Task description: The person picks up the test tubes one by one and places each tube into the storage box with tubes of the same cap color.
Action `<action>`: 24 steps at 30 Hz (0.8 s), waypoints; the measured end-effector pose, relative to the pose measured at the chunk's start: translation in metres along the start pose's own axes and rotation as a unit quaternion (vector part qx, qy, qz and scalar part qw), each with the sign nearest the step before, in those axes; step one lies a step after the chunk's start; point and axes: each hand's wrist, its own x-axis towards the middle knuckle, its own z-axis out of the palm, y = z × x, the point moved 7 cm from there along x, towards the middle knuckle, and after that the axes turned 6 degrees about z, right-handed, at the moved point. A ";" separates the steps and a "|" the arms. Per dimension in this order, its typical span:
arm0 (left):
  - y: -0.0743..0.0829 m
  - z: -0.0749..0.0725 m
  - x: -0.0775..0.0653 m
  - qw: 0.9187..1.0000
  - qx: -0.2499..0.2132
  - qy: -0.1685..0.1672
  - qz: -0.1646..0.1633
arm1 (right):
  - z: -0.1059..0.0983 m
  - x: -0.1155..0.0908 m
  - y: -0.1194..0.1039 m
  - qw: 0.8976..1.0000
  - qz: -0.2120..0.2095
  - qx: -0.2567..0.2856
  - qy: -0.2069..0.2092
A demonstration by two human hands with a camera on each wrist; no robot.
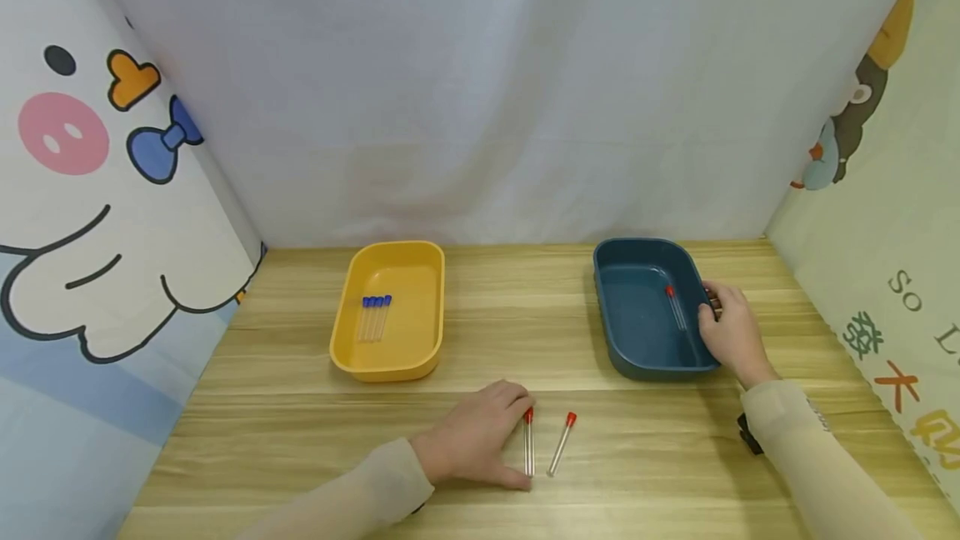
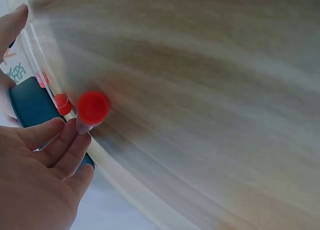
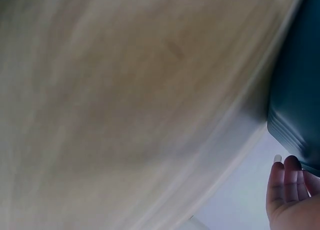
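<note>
My left hand (image 1: pixel 480 432) reaches over the table at front centre, thumb and fingers spread apart alongside clear tubes with red caps. In the left wrist view its fingertips are right at a red-capped tube (image 2: pixel 92 108), while the thumb stands well away. Just right of that hand lies another red-capped tube (image 1: pixel 562 445). My right hand (image 1: pixel 735 333) holds the right wall of a dark blue bin (image 1: pixel 660 372), thumb at the rim and fingers outside. Inside that bin lies one red-capped tube (image 1: pixel 677 308).
A yellow bin (image 1: pixel 386 373) stands at the left with several blue-capped tubes (image 1: pixel 375 319) lined up inside. Behind the wooden table (image 1: pixel 517 307) hangs a pale cloth (image 1: pixel 480 90). Printed panels flank both sides.
</note>
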 end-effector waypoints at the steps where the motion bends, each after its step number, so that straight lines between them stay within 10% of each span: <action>1: 0.000 0.000 0.000 1.000 0.001 0.001 -0.001 | 0.000 0.000 0.000 1.000 0.002 -0.001 0.002; 24: -0.003 -0.019 0.012 0.998 0.011 0.061 -0.009 | 0.002 -0.001 0.002 1.000 0.005 -0.013 -0.001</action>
